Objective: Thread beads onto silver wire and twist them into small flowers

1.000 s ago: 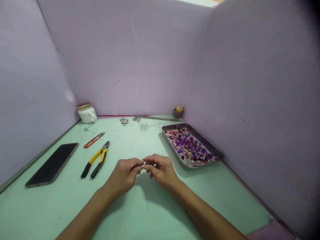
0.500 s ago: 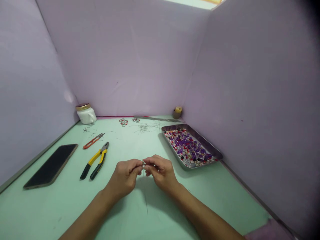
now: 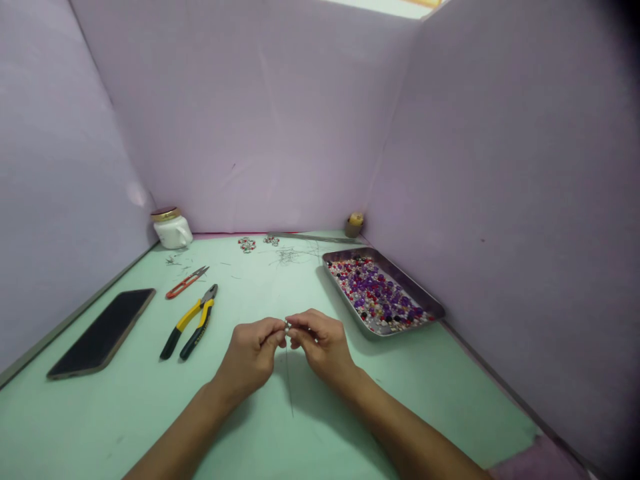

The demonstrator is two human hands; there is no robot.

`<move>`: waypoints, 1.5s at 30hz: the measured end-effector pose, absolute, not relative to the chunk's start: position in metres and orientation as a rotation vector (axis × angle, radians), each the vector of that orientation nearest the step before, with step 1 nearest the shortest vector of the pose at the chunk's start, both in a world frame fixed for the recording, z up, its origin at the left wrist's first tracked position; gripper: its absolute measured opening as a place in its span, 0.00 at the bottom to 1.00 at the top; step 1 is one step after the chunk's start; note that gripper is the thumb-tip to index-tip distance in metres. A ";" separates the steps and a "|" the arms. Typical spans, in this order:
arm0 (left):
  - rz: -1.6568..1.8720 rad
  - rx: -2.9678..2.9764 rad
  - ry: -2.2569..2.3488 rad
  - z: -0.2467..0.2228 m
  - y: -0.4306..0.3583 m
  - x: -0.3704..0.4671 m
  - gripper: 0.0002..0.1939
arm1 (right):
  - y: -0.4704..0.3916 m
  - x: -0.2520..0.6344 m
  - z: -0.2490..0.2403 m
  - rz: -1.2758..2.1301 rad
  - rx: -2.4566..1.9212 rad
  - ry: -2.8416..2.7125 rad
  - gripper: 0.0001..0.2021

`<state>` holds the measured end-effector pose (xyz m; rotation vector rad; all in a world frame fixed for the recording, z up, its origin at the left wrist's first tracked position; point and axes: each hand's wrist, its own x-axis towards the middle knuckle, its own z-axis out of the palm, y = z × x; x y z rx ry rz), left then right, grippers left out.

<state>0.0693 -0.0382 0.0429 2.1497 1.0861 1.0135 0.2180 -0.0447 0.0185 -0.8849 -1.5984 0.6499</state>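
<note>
My left hand and my right hand meet at the middle of the green table, fingertips nearly touching. Both pinch a small cluster of pale beads, mostly covered by the fingers. From it a thin wire hangs down toward me. To the right of my right hand lies a metal tray full of purple, red, white and black beads. Pliers with yellow and black handles rest left of my left hand, their jaws pointing away.
Red-handled thread snips and a phone lie at the left. Farther back are a white jar, beaded pieces, loose wire bits, long wires and a small yellow-topped object. Pale walls enclose three sides.
The hands stay almost in place, still pinching the beads. The hanging wire's lower end has shifted slightly left and up, and a little more of the bead cluster shows between the fingertips.
</note>
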 end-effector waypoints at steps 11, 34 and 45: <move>0.892 1.470 1.163 0.056 -0.035 0.073 0.11 | -0.049 0.221 0.026 0.419 -0.997 -1.637 0.10; 1.006 1.127 1.094 0.042 -0.028 0.074 0.10 | -0.055 0.201 0.018 1.114 -1.180 -1.419 0.07; 1.145 1.198 1.161 0.051 -0.029 0.071 0.08 | -0.060 0.202 0.015 0.981 -1.204 -1.614 0.07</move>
